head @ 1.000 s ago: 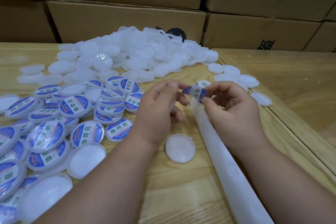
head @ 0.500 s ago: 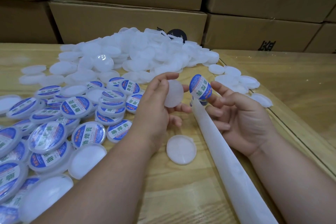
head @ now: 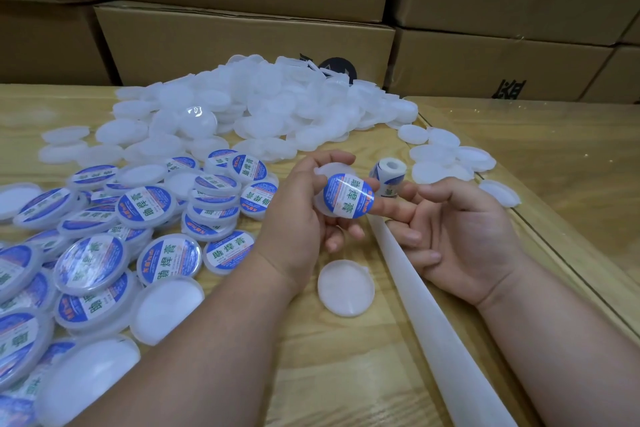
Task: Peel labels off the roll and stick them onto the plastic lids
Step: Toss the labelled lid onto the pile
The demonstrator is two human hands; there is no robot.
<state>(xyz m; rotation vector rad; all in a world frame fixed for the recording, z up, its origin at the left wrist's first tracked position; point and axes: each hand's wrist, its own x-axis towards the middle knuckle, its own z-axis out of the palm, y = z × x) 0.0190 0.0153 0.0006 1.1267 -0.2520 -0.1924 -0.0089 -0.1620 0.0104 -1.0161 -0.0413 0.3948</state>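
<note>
My left hand (head: 301, 218) grips a bare white plastic lid (head: 330, 170) by its rim, between thumb and fingers, tilted toward me. A round blue-and-white label (head: 348, 196) lies over the lid's face, carried on the straight fingertips of my right hand (head: 460, 239), which is palm up. I cannot tell whether the label is stuck down. The label roll (head: 389, 177) stands on the table just behind my right fingers. Its white backing strip (head: 433, 319) runs from there toward me under my right wrist.
Another bare lid (head: 346, 288) lies on the wooden table (head: 346, 374) below my hands. Several labelled lids (head: 156, 208) are heaped at the left. A big pile of bare lids (head: 242, 107) sits behind, more at the right (head: 450, 159). Cardboard boxes (head: 242, 35) wall the back.
My right hand peeled a label off the roll, lifted it, then brought it left onto the lid. My left hand picked up the lid and raised it.
</note>
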